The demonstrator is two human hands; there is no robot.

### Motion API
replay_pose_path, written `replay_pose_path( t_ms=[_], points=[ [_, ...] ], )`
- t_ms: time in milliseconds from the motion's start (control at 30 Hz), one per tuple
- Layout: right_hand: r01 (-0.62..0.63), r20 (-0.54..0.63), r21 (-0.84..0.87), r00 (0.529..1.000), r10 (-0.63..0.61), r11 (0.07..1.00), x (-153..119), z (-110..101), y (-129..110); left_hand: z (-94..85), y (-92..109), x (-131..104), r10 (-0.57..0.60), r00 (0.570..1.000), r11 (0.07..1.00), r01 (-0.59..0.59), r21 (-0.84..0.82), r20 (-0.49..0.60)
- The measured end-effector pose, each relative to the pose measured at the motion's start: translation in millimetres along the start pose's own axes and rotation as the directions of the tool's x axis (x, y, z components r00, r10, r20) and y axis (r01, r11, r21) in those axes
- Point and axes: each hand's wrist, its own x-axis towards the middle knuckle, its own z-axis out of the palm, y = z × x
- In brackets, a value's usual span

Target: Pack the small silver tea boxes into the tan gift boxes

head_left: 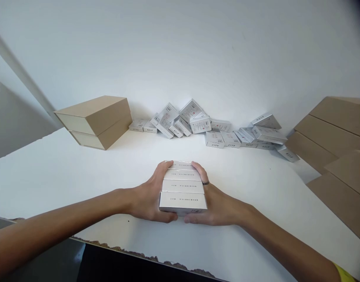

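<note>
A row of several small white cartons [183,186] stands side by side, with a line of printed text along each top. My left hand [152,196] presses against the row's left side, its thumb curled round the near end and its fingertips at the far end. From the right side my right hand [211,199], a dark ring on one finger, clasps the same row in the same way. Together the hands squeeze the cartons into one block over the white table [118,168]. Whether the block rests on the tabletop is hard to see.
Along the wall lie several silver-white cartons [214,139] in loose heaps. Two stacked beige boxes [106,117] stand at the back left. More brown boxes [341,125] are piled on the right. The table's near edge [124,250] is rough and chipped.
</note>
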Motion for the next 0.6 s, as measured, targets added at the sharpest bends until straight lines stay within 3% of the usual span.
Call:
replay_pose_path(
  t_ms=[100, 167, 267, 367, 500, 600],
  points=[
    [0.025, -0.025, -0.077, 0.999, -0.027, 0.997, -2, -1, 0, -6.4, 9, -1, 0.015, 1.000, 0.992, -0.014, 0.129, -0.006],
    [0.105, -0.026, -0.113, 0.994, -0.109, 0.988, 0, 0, 0, -8.6, 9, 1, 0.018, 0.999, 0.978, -0.026, 0.206, 0.038],
    [0.291, 0.080, -0.233, 0.957, -0.280, 0.928, 7, 2, -1, -7.0, 0, 6, 0.069, 0.995, 0.966, -0.083, 0.243, 0.065],
    [0.386, 0.167, -0.293, 0.922, -0.350, 0.875, 12, 3, -5, -3.6, -12, 9, 0.132, 0.988, 0.964, -0.147, 0.221, 0.079],
    [0.354, 0.126, -0.239, 0.935, -0.333, 0.904, 10, 5, -7, -1.8, -17, 10, 0.086, 0.989, 0.961, -0.113, 0.252, 0.118],
    [0.230, 0.026, -0.097, 0.973, -0.228, 0.968, 5, 7, -6, -0.3, -17, 8, 0.036, 0.996, 0.969, -0.055, 0.240, 0.081]
  ],
)
